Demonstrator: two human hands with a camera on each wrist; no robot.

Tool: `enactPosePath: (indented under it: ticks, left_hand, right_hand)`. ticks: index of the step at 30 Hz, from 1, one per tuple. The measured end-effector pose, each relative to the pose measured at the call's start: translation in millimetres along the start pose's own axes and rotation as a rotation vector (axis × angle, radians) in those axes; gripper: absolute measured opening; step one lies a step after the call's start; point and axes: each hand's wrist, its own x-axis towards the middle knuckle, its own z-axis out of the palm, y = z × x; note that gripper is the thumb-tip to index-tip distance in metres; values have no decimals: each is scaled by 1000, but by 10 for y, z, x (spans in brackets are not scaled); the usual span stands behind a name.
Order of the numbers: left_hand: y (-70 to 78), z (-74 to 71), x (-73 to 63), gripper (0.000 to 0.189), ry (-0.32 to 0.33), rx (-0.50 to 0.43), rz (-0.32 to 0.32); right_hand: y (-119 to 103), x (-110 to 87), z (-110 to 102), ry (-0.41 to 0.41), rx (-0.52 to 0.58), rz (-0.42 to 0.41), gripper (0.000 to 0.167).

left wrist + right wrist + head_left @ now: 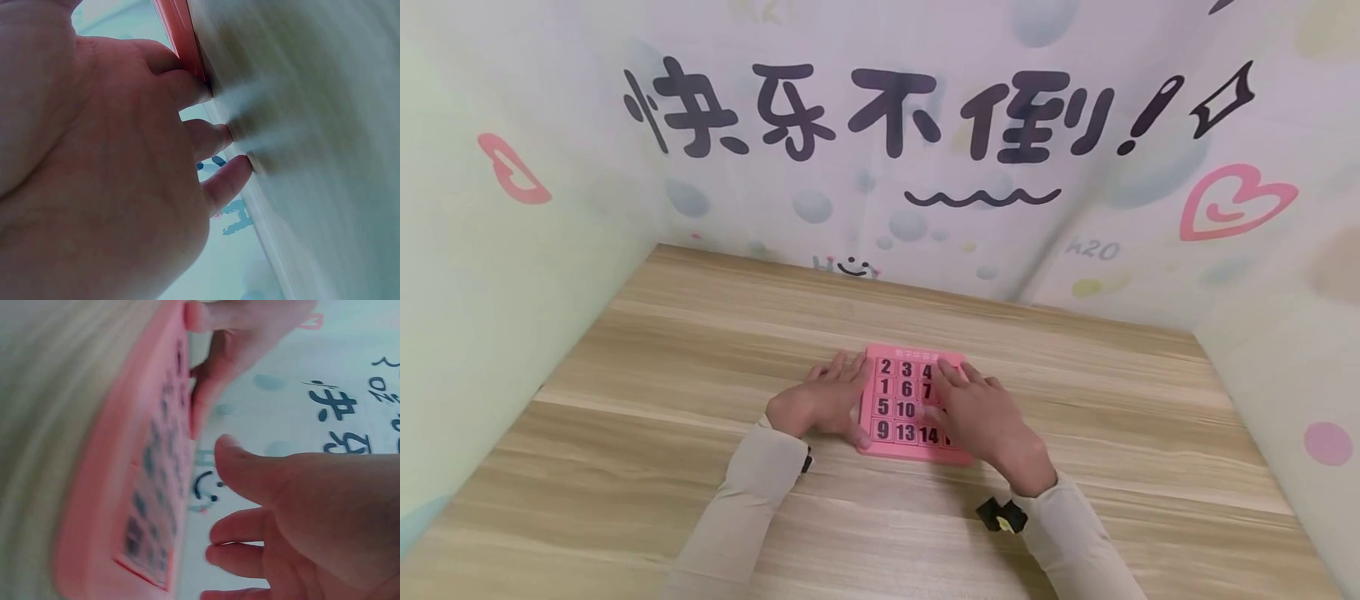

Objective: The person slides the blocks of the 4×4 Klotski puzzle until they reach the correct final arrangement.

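Observation:
A pink sliding number puzzle (906, 400) lies flat on the wooden table, its numbered tiles facing up. Along its left edge my left hand (823, 404) holds it, with the thumb on the lower left corner and the fingers beside the frame; in the left wrist view, fingertips touch the tabletop. Over the right part of the board hovers my right hand (985, 417), fingers extended, hiding several right-hand tiles. The right wrist view shows this hand's thumb and fingers apart from the board, holding nothing.
The wooden table (670, 375) meets a printed cloth backdrop (850, 208) behind the puzzle. A pale wall (497, 292) borders the left side, and the cloth continues along the right. Both wrists wear long sleeves with black devices (1002, 515).

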Motion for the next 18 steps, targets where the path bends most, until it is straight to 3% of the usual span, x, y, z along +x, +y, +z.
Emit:
enactPosePath:
  ticks: [5, 18]
  left_hand:
    - [-2, 2, 6, 117, -4, -8, 0]
    - [-25, 11, 18, 117, 0, 10, -4]
  right_hand:
    - [-21, 87, 97, -23, -6, 5, 74]
    - [-93, 217, 137, -31, -10, -13, 69]
